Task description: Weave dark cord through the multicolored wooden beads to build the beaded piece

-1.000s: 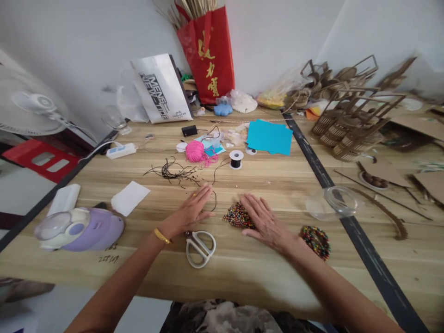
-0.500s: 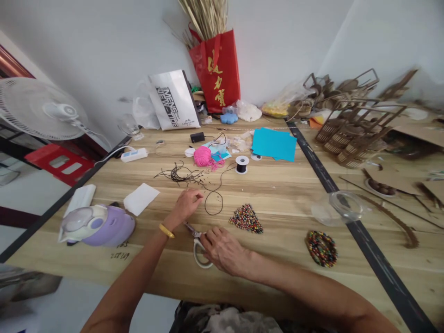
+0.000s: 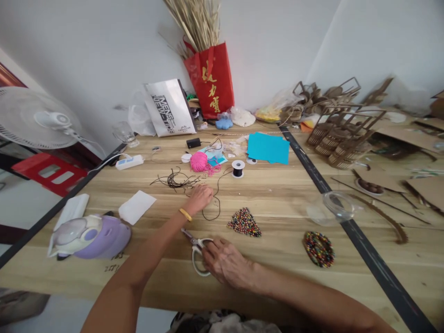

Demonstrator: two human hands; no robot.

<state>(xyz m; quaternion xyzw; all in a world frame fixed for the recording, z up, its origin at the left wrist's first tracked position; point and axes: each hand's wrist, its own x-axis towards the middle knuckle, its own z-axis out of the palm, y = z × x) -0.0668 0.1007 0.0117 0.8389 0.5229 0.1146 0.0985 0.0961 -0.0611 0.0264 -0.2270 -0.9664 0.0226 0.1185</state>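
A loop of thin black cord (image 3: 219,213) lies on the table, running up to a white spool wound with black (image 3: 237,169). Beside this loop my left hand (image 3: 201,196) is low over the wood, its fingers bent down. Its fingertips are hidden, so I cannot see whether they pinch the cord. Nearer to me, white-handled scissors (image 3: 198,265) lie with their blades pointing up and left. My right hand (image 3: 227,262) is closed around one side of their handle. A heap of small multicoloured beads (image 3: 244,222) is beyond my right hand.
Cut black cord pieces (image 3: 176,178) and a pink yarn ball (image 3: 199,162) lie farther back. A coiled bead strand (image 3: 319,249) and a clear plastic container (image 3: 335,208) are on the right. A purple-and-white appliance (image 3: 93,235) stands on the left.
My left hand has moved right, toward the black cord loop. My right hand stays at the scissors' handle. The camera view has shifted slightly.
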